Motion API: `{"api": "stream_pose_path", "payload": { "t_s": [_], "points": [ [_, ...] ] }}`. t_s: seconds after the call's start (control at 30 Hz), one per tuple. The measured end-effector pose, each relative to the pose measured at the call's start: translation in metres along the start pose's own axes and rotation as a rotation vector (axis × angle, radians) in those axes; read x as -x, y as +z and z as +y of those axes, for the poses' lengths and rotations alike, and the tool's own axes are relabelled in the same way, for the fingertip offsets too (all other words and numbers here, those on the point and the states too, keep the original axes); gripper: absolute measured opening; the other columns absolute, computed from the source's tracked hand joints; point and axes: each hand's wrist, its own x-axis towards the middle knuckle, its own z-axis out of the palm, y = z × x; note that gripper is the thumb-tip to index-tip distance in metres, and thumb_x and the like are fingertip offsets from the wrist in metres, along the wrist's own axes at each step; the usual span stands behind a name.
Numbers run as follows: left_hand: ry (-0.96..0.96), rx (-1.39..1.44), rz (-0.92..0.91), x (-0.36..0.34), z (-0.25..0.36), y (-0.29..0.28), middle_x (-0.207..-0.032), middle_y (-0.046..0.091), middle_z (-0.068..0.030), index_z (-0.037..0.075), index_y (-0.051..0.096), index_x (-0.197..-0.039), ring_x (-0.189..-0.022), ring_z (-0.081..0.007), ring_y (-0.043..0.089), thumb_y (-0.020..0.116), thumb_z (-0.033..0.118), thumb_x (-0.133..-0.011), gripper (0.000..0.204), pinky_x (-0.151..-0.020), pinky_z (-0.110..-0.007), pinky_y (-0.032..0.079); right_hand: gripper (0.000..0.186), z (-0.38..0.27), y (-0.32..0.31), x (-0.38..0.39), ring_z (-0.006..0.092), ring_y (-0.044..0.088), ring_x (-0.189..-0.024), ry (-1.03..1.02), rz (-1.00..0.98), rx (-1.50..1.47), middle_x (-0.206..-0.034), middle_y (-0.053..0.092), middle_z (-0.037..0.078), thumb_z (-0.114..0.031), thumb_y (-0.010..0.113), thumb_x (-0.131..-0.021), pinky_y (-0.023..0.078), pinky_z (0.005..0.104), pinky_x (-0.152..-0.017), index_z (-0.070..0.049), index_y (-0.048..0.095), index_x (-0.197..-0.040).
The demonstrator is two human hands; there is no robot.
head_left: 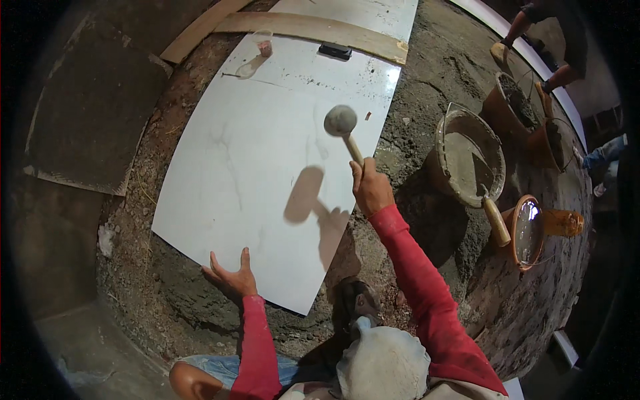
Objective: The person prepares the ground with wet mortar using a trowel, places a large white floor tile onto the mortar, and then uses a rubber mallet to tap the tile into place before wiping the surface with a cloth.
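A large white tile with faint grey veins (260, 160) lies in front of me on grey mortar (200, 293). My right hand (372, 190) is wrapped round the wooden handle of a mallet (341, 121). Its grey, rounded head is raised above the tile, and its shadow falls on the surface. My left hand (233, 277) rests at the tile's near edge, fingers spread, thumb and a finger reaching over the white face. On the far part of the tile are a clear plastic cup (264, 45) with reddish bits and a small black block-shaped object (335, 51).
A wooden board (313, 30) crosses beyond the tile. At right stand a mortar bucket (440, 160) with a wooden-handled trowel (496, 221), an orange water bucket (517, 240), an amber container (565, 223) and more buckets (497, 110). Another person's legs (520, 27) show at far right.
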Motion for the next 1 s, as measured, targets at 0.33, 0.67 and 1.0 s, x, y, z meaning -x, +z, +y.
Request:
{"api": "stream_pose_path", "payload": {
  "t_s": [0.33,0.67,1.0],
  "points": [
    [0.798,-0.147,-0.287,0.039,0.122,0.039,-0.165,0.024,-0.0098,0.032,0.036,-0.156,-0.153,-0.0356,0.017,0.063,0.069,-0.083,0.086,-0.121,-0.062,0.013,0.035,0.015,0.012,0.004,0.0523,0.061,-0.060,-0.018,0.122,-0.080,-0.062,0.060,0.029,-0.037,0.049,-0.104,0.046,0.0616,-0.054,-0.003,0.042,-0.103],
    [1.028,-0.102,-0.290,0.028,0.224,0.086,-0.168,0.013,-0.0026,0.017,0.024,-0.160,-0.154,-0.0332,0.012,0.051,0.047,-0.097,0.075,-0.121,-0.061,0.012,0.029,0.026,0.000,-0.008,0.0521,0.061,-0.063,0.051,0.137,-0.008,-0.068,0.062,0.030,-0.031,0.050,-0.103,0.045,0.0617,-0.055,-0.003,0.044,-0.105],
    [1.054,-0.079,-0.224,-0.017,0.310,0.149,-0.167,0.018,-0.0027,0.021,0.024,-0.160,-0.154,-0.0310,0.015,0.047,0.035,-0.101,0.065,-0.121,-0.061,0.014,0.021,0.045,-0.008,-0.007,0.0520,0.061,-0.064,0.140,-0.027,-0.026,-0.069,0.061,0.029,-0.018,0.057,-0.098,0.045,0.0594,-0.053,-0.003,0.044,-0.104]
  ]
}}
